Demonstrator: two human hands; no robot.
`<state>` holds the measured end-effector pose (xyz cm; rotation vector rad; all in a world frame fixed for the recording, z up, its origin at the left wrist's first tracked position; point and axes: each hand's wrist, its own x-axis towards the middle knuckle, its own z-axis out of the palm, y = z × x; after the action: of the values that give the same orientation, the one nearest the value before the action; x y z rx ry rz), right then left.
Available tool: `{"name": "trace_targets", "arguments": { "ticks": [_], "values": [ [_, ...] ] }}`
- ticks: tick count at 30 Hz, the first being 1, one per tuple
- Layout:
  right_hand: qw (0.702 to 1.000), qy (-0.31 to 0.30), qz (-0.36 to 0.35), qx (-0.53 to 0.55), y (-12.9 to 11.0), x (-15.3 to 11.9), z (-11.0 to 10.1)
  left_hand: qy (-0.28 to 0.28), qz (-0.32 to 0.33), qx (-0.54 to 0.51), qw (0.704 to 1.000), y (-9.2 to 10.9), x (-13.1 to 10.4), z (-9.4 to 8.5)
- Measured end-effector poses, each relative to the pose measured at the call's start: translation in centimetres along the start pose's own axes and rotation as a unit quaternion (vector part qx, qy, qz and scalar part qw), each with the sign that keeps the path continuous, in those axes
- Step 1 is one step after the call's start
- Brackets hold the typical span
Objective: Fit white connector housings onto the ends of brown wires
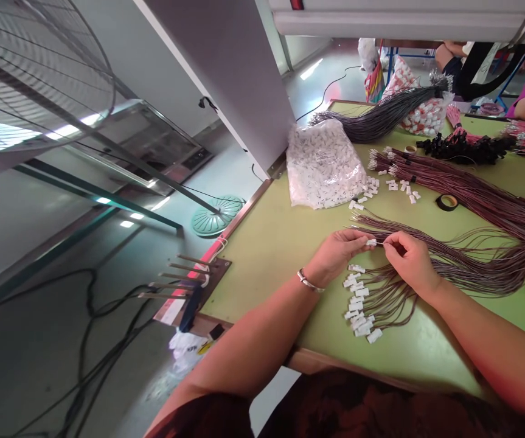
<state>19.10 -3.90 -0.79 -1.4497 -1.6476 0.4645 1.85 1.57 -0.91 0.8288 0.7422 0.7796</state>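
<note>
Between the fingertips of my left hand (339,254) is a small white connector housing (371,243). My right hand (409,260) pinches a thin wire, its end at or just beside the housing; I cannot tell whether it is inside. Below my hands lie several wires fitted with white connectors (358,304), fanned out on the green table. A bundle of brownish wires (476,261) with bare ends stretches from behind my hands to the right. Loose white connectors (372,187) lie farther back.
A clear bag of white connectors (323,164) stands at the back left, near a dark wire bundle (381,115). Black tape (447,202) lies beside reddish wire bundles (467,182). A pronged rack (193,280) sits on the left edge. Other people sit beyond the table.
</note>
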Motion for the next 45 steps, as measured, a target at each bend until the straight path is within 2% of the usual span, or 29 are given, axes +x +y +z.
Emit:
{"name": "trace_targets", "arguments": {
  "ticks": [10, 21, 28, 31, 38, 42, 45],
  "values": [
    [1.000, -0.007, -0.015, -0.012, 0.2, -0.1, 0.2, 0.016, 0.017, 0.009, 1.000, 0.0, -0.1, 0.2],
    [1.000, -0.002, -0.020, -0.021, 0.2, 0.0, 0.2, 0.004, 0.084, 0.022, 0.996, -0.7, -0.1, 0.0],
    [0.999, -0.017, 0.000, -0.029, 0.1, -0.1, 0.6, 0.024, 0.162, 0.161, 0.973, -0.8, -0.2, 0.7],
    [0.999, -0.024, 0.009, -0.020, 0.3, 0.0, 0.8, 0.034, 0.155, 0.180, 0.971, -0.9, -0.2, 1.0],
    [0.997, -0.034, 0.057, 0.039, 0.6, 0.0, 0.5, 0.032, 0.136, 0.111, 0.984, -1.3, -0.2, 0.7],
    [0.999, -0.031, 0.042, -0.011, 0.4, 0.1, 0.4, 0.025, 0.117, 0.094, 0.988, -1.1, -0.3, 0.8],
    [0.997, -0.030, 0.013, -0.070, 0.3, 0.1, 0.4, 0.047, 0.079, 0.136, 0.986, -0.9, -0.5, 0.9]
  ]
}}
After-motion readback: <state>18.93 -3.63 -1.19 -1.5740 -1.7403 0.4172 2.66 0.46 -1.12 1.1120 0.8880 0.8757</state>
